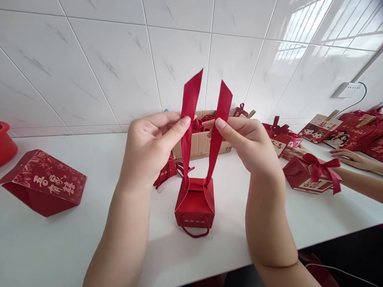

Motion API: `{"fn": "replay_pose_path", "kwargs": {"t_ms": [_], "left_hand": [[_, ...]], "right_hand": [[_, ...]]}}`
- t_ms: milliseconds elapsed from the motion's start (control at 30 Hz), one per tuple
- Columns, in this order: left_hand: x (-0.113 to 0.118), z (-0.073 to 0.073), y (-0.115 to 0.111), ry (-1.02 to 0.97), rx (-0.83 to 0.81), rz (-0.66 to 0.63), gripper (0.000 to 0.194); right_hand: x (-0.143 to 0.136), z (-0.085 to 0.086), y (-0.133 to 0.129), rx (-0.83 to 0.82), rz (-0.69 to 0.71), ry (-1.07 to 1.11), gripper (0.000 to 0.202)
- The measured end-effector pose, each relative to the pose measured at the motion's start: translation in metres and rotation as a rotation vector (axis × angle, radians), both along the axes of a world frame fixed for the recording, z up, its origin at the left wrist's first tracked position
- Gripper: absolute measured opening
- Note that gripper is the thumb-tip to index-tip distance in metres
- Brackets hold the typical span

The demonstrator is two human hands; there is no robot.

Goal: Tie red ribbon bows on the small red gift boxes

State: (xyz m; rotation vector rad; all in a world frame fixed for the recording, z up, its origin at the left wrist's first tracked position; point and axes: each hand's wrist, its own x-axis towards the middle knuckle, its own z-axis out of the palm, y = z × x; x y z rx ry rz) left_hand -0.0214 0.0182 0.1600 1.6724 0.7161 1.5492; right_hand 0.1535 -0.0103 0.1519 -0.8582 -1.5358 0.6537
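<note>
A small red gift box (195, 200) stands on the white table in front of me, with a red cord handle (194, 234) hanging at its near side. Red ribbon runs from the top of the box up to both hands. My left hand (156, 140) pinches the left ribbon end (192, 95) between thumb and fingers. The right ribbon end (224, 100) is pinched the same way in my right hand (241, 137). Both tails point upward above the fingertips, apart from each other and untied.
Behind the box is a cardboard carton (202, 145) holding red items. A larger red box (43, 182) lies at left near a red plastic basket (1, 144). At right, another person's hands (358, 159) rest among ribboned boxes (312, 172) and red bags (351, 133). A tiled wall bounds the table.
</note>
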Motion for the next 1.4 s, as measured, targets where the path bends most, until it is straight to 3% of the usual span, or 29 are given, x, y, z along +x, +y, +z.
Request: {"fn": "replay_pose_path", "kwargs": {"t_ms": [267,467,667,867,1000,1067,1267,1400], "left_hand": [[0.003,-0.002,0.002,0.001,0.133,-0.039,0.007],[0.01,-0.007,0.007,-0.034,0.137,-0.017,0.006],[0.013,-0.017,0.021,-0.049,0.101,-0.081,0.011],[0.017,-0.029,0.037,0.0,0.139,0.018,0.014],[0.021,-0.027,0.033,0.103,0.356,0.193,0.012],[0.022,-0.023,0.027,0.188,0.375,0.229,0.014],[0.014,-0.011,0.016,0.281,0.273,0.158,0.02],[0.005,-0.007,0.012,0.334,0.421,0.111,0.019]], "right_hand": [[-0.01,0.002,-0.005,0.074,-0.006,0.089,0.022],[-0.014,-0.002,0.002,0.011,0.017,0.093,0.024],[-0.011,-0.01,0.016,-0.078,0.084,0.057,0.028],[-0.006,-0.008,0.017,-0.092,0.163,-0.038,0.021],[-0.009,-0.009,0.021,-0.142,0.189,-0.036,0.03],[-0.011,-0.01,0.024,-0.175,0.202,0.002,0.039],[-0.007,-0.016,0.032,-0.242,0.212,0.046,0.048],[0.0,-0.019,0.038,-0.248,0.181,0.126,0.047]]}}
